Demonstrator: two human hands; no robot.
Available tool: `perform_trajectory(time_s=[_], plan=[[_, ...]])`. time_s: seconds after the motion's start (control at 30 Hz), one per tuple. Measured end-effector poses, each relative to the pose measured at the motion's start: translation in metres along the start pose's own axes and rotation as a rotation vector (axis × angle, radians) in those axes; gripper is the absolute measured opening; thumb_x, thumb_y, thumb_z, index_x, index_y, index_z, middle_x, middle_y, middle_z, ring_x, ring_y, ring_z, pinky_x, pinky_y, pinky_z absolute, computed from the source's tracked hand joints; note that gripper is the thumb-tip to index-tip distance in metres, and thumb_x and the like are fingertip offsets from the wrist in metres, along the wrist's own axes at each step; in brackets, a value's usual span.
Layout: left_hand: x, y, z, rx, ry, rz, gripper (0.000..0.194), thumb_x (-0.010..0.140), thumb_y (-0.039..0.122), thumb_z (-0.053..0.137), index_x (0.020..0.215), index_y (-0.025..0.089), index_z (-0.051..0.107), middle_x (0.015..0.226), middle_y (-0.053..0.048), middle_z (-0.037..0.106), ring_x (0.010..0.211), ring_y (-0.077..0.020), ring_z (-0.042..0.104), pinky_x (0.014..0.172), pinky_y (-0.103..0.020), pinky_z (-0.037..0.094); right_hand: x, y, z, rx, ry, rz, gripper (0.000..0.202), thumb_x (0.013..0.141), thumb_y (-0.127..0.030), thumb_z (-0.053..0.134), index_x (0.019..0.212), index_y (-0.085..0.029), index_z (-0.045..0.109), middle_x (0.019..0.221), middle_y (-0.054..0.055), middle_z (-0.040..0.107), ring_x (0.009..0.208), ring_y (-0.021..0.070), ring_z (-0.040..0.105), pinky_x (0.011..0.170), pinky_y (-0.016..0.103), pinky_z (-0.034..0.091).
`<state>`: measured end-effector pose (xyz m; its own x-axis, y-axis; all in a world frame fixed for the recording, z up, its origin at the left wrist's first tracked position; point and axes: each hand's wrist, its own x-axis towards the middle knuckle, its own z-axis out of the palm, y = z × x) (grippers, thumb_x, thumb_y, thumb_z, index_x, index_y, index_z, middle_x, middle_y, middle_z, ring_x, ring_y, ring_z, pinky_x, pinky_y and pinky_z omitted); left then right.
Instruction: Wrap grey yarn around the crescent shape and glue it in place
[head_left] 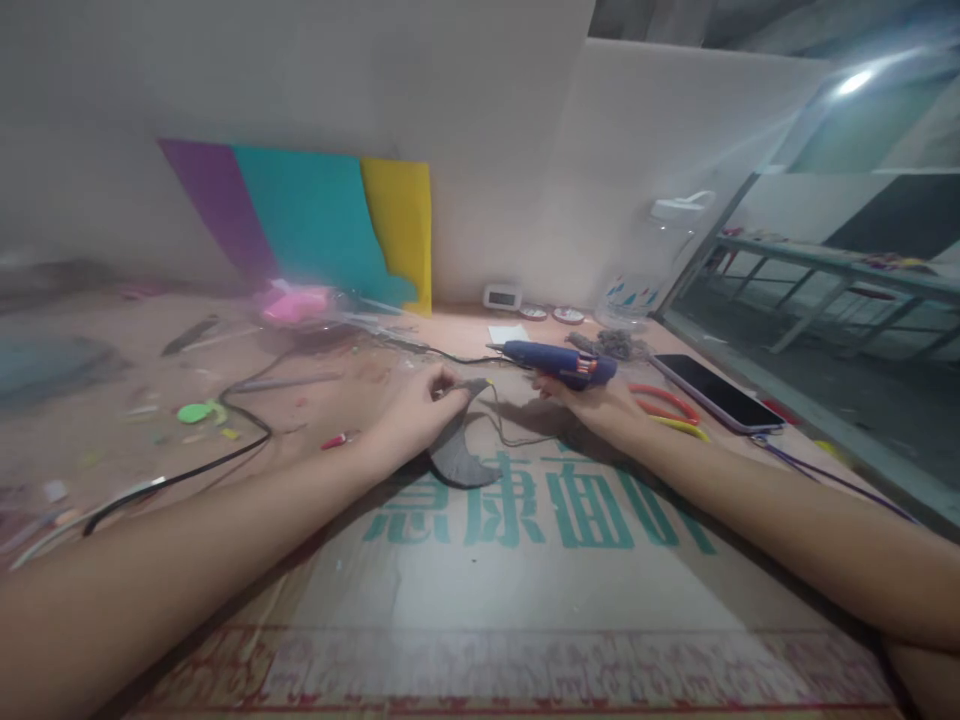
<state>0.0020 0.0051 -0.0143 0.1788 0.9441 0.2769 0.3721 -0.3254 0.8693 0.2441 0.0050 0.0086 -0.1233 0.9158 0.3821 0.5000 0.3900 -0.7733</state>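
Observation:
My left hand (429, 405) pinches the upper end of a dark grey crescent-shaped piece (463, 465), whose lower tip curves to the right just above the table. A small yellow spot shows near the pinched end. From there a thin grey strand of yarn (517, 443) loops down and runs right, toward my other hand. A blue hot glue gun (551, 362) is gripped in my right hand (592, 405), its nozzle pointing left, apart from the grey piece. Most of the fingers on its handle are hidden.
Scissors with red and yellow handles (671, 405), a phone (716, 390) and grey yarn (615, 344) lie to the right. A clear bottle (645, 265) and small white clock (502, 297) stand behind. Leftward are a black cord (225, 455), scraps and a coloured board (307, 215).

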Motion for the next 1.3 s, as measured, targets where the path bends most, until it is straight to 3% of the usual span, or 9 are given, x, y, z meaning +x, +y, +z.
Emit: perform_trajectory(time_s=[0.1, 0.3, 0.53, 0.63, 0.8, 1.03, 1.3], plan=[[0.002, -0.004, 0.000, -0.045, 0.033, 0.011, 0.012, 0.079, 0.030, 0.059, 0.080, 0.019, 0.055, 0.077, 0.002, 0.058, 0.072, -0.0150, 0.053, 0.065, -0.026, 0.038, 0.000, 0.006, -0.003, -0.068, 0.020, -0.029, 0.029, 0.076, -0.050, 0.069, 0.079, -0.022, 0.067, 0.079, 0.004, 0.073, 0.078, 0.0255, 0.069, 0.082, 0.045, 0.057], [0.005, -0.005, 0.000, -0.105, 0.050, 0.018, 0.011, 0.078, 0.029, 0.059, 0.079, 0.019, 0.054, 0.076, 0.002, 0.057, 0.073, -0.0150, 0.053, 0.066, -0.026, 0.038, -0.006, -0.010, -0.005, -0.085, -0.075, -0.101, 0.038, 0.079, -0.060, 0.060, 0.083, -0.023, 0.069, 0.090, 0.008, 0.073, 0.091, 0.0296, 0.069, 0.092, 0.051, 0.052], [0.005, -0.003, -0.001, -0.166, 0.087, 0.009, 0.012, 0.077, 0.030, 0.059, 0.079, 0.019, 0.055, 0.075, 0.002, 0.056, 0.072, -0.0151, 0.054, 0.067, -0.027, 0.040, -0.005, -0.002, -0.007, -0.208, -0.016, 0.008, 0.044, 0.073, -0.064, 0.057, 0.064, -0.022, 0.060, 0.069, 0.006, 0.066, 0.075, 0.0280, 0.064, 0.082, 0.050, 0.053], [0.005, -0.003, -0.002, -0.149, 0.109, 0.036, 0.012, 0.076, 0.030, 0.059, 0.080, 0.019, 0.056, 0.076, 0.002, 0.057, 0.073, -0.0155, 0.054, 0.068, -0.027, 0.041, -0.004, 0.001, -0.008, -0.173, -0.018, -0.012, 0.042, 0.072, -0.062, 0.057, 0.062, -0.022, 0.057, 0.065, 0.004, 0.063, 0.074, 0.0259, 0.064, 0.081, 0.045, 0.055], [0.003, -0.002, -0.002, -0.130, 0.130, 0.030, 0.012, 0.077, 0.031, 0.058, 0.081, 0.019, 0.055, 0.076, 0.002, 0.056, 0.073, -0.0156, 0.054, 0.068, -0.027, 0.040, -0.005, -0.001, -0.006, -0.197, 0.001, 0.022, 0.039, 0.071, -0.061, 0.058, 0.062, -0.023, 0.056, 0.057, 0.004, 0.058, 0.080, 0.0309, 0.065, 0.079, 0.048, 0.055], [0.002, 0.001, -0.003, -0.131, 0.120, 0.034, 0.013, 0.078, 0.031, 0.059, 0.082, 0.019, 0.056, 0.078, 0.002, 0.057, 0.075, -0.0160, 0.054, 0.069, -0.027, 0.040, -0.004, -0.006, -0.004, -0.153, 0.011, -0.028, 0.038, 0.070, -0.058, 0.061, 0.081, -0.022, 0.065, 0.085, 0.010, 0.072, 0.091, 0.0330, 0.068, 0.091, 0.051, 0.053], [0.002, 0.004, -0.003, -0.115, 0.119, 0.040, 0.013, 0.079, 0.031, 0.058, 0.082, 0.019, 0.055, 0.078, 0.001, 0.057, 0.075, -0.0163, 0.054, 0.070, -0.028, 0.039, -0.002, 0.001, -0.004, -0.193, 0.017, -0.062, 0.037, 0.073, -0.059, 0.062, 0.069, -0.022, 0.063, 0.064, 0.005, 0.066, 0.077, 0.0292, 0.067, 0.077, 0.043, 0.057]])
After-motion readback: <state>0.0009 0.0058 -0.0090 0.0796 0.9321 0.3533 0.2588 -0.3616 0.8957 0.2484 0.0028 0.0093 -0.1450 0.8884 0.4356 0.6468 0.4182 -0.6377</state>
